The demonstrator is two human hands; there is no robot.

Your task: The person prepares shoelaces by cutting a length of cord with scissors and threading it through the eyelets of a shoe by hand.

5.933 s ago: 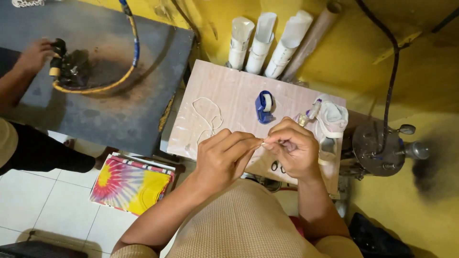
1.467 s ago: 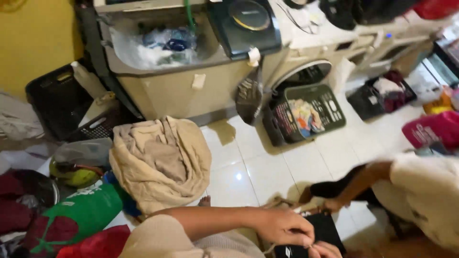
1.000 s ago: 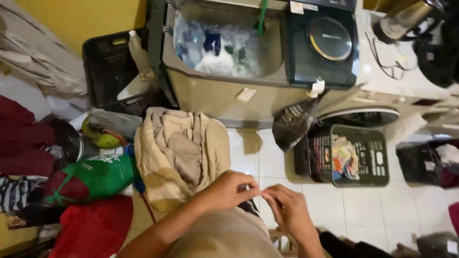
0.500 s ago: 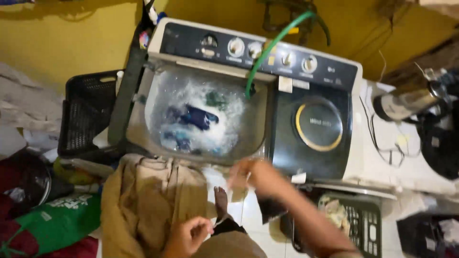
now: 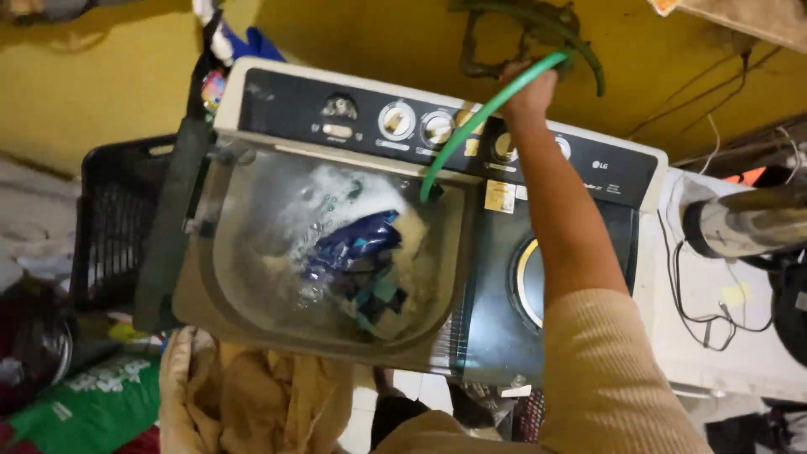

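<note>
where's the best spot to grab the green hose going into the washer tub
Probably the bare arched stretch of the green hose above the control panel, coming from the front and wrapping the fingers over the top. There it hangs clear in the air, whereas its lower end dips into the foamy tub and its upper end is already under the right hand by the wall pipe.

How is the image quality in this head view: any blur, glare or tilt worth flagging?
Head view: the frame is tilted, so the washing machine sits at a slant; mild motion blur softens the beige cloth at the bottom edge; foam in the tub is bright and smeared; the right hand on the green hose is dim against the yellow wall.
</note>
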